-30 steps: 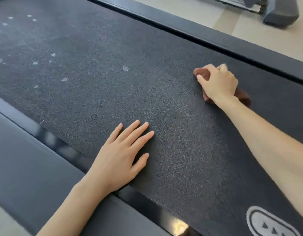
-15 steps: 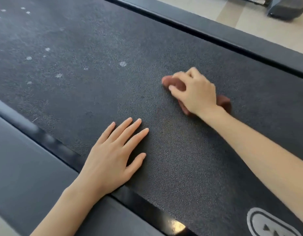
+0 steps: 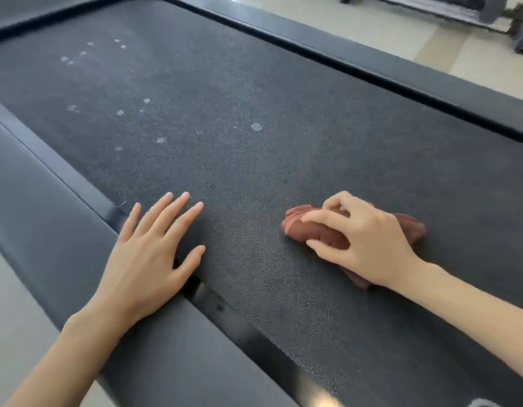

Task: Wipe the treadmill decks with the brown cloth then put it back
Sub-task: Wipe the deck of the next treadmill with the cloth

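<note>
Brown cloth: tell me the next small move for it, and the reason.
Probably push the brown cloth forward and left, toward the nearest pale spot. The right hand grips the cloth bunched on the treadmill belt, more such spots lie farther up the belt, and the left hand lies flat near the side rail, out of that path.

Bare belt (image 3: 283, 83) is stretching away ahead of both hands, carrying flat pale spots (image 3: 256, 126). A strip of belt is lying open between the left hand (image 3: 148, 259), resting flat at the near rail (image 3: 48, 207), and the right hand (image 3: 363, 239), which is gripping the cloth (image 3: 301, 227). The far rail (image 3: 401, 80) is bounding the belt's other side.
</note>
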Demonstrator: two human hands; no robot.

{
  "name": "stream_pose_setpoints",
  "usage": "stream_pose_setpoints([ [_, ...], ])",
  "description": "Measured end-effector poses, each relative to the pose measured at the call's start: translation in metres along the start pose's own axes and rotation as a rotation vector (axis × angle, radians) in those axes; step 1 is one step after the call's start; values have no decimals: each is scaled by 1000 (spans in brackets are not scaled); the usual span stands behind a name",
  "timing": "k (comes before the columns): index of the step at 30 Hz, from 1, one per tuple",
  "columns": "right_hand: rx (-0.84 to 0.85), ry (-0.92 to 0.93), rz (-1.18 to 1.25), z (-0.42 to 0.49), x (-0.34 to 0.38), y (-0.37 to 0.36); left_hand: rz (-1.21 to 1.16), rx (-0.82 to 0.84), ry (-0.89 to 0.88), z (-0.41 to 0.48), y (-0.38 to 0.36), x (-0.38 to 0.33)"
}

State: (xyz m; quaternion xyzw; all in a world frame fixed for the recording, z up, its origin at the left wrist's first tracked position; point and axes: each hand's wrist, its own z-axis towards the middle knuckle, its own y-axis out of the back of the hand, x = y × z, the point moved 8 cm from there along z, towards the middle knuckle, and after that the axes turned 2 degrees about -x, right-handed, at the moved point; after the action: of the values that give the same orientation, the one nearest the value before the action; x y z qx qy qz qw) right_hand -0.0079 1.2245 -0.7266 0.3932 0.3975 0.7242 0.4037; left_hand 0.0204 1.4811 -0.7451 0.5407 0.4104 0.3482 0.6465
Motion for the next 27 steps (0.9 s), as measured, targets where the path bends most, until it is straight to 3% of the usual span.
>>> stream_pose_setpoints([
  [4, -73, -259, -84, 49, -77, 1, 9, 8, 223, -2, 3, 36],
  [7, -97, -456, -200, 105, -130, -7, 18, 19, 213, 0, -3, 33],
  [10, -79, -530, -215, 139, -129, -26, 21, 6, 214, 2, -1, 36],
  [14, -38, -276, -151, 140, -38, -49, 52, 40, 219, 1, -4, 35],
  [17, 16, 18, -64, 95, 50, -52, 76, 69, 223, 0, -5, 36],
  [20, 44, 195, 43, 36, 86, -36, 86, 76, 203, 1, -7, 37],
  [24, 91, 278, 108, 11, 81, -31, 40, 72, 143, 2, -2, 53],
  [27, 76, 195, 111, 54, 81, -43, 17, 68, 131, 4, 1, 64],
])
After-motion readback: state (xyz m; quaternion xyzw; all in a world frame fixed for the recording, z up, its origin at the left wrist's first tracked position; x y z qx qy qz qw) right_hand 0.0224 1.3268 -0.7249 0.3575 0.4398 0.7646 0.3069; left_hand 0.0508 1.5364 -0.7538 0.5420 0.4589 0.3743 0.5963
